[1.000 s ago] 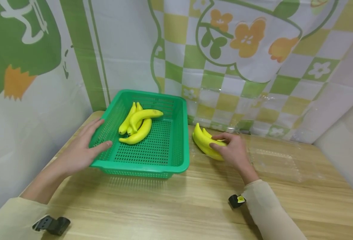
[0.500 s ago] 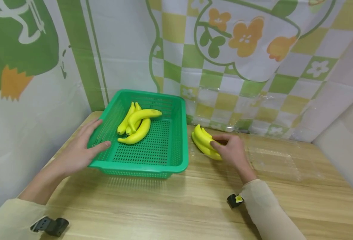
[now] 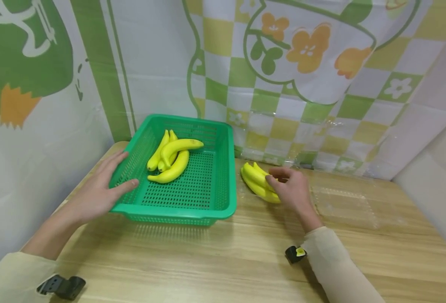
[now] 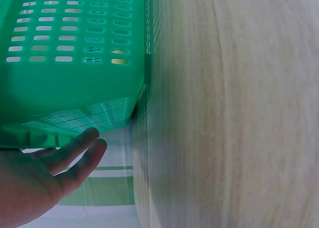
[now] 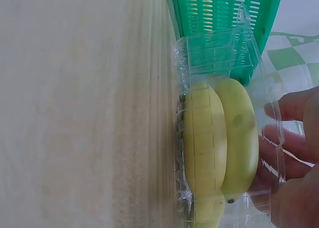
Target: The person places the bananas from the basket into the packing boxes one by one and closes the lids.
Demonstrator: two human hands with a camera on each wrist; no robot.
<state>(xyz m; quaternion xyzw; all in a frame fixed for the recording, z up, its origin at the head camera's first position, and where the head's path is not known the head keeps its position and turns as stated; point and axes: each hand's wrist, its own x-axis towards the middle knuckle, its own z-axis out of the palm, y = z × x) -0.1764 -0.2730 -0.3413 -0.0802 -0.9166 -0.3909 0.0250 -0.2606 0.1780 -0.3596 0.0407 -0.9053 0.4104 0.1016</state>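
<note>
My left hand (image 3: 98, 189) rests at the left rim of a green plastic basket (image 3: 226, 210), thumb over the inner side and fingers straight along the outside. Several yellow bananas (image 3: 175, 168) lie in the basket's left half. To its right, more bananas (image 3: 258, 185) sit in a clear plastic clamshell box (image 5: 209, 58). My right hand (image 3: 293, 189) is beside these bananas, its fingers bent loosely. In the right wrist view, the fingertips (image 5: 269, 111) show next to the box's clear wall, a small gap away from the nearest banana.
The box's clear lid (image 3: 346, 206) lies spread to the right on the wooden table (image 3: 208, 265). A printed curtain (image 3: 261, 101) hangs close behind the basket and box. A white wall (image 3: 431, 155) bounds the right side.
The bananas beside my right hand have sunk lower in the clear box, and the fingers have come away from them. My left hand and the basket keep their places.
</note>
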